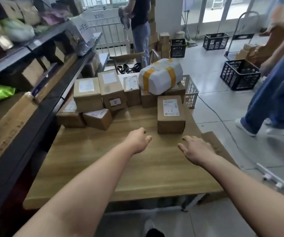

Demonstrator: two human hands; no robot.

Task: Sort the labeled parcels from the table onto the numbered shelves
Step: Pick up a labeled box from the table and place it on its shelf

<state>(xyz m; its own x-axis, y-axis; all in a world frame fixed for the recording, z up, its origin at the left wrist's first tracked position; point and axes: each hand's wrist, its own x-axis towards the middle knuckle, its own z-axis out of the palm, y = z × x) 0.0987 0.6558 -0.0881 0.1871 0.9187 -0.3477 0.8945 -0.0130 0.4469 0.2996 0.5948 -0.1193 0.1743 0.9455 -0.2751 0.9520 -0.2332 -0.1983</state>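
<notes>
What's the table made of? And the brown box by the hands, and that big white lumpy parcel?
The table looks like wood or wood-look board: pale streaky grain, smooth top. The brown box is cardboard, matt, with a paper label. The white parcel seems wrapped in soft plastic, smooth and creased, bound with yellow tape.
</notes>
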